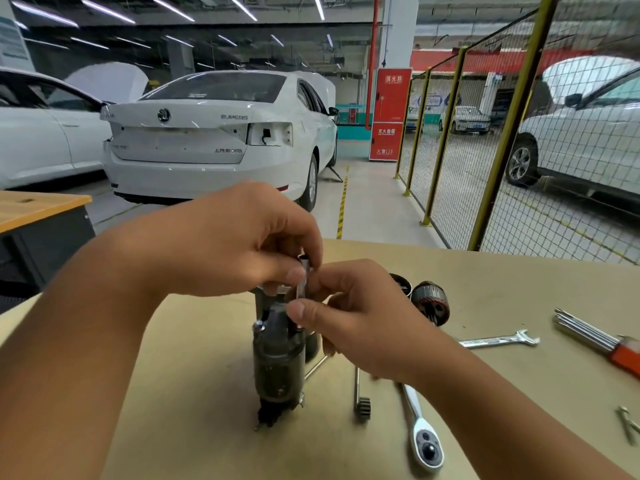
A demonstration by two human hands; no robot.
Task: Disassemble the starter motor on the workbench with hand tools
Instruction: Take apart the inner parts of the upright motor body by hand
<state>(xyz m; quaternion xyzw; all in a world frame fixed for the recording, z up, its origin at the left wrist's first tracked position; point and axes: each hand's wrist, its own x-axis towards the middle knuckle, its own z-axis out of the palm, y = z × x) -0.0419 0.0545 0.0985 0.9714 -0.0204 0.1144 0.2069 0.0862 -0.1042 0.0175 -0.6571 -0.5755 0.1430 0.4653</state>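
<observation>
The dark grey starter motor (278, 368) stands upright on the tan workbench (194, 427). Above its top, my left hand (235, 244) and my right hand (349, 317) both pinch a thin upright metal socket tool (304, 271). The left fingers hold its upper end, and the right thumb and fingers hold its lower part, near the motor's top. My hands hide the motor's top end.
A ratchet wrench (420, 427), a small geared shaft (361, 398) and a thin rod (317, 367) lie right of the motor. The armature (431, 303), an open-end spanner (498, 341), an orange-handled key set (595, 337) and white cars (214, 133) lie beyond. A mesh fence (519, 150) stands at the right.
</observation>
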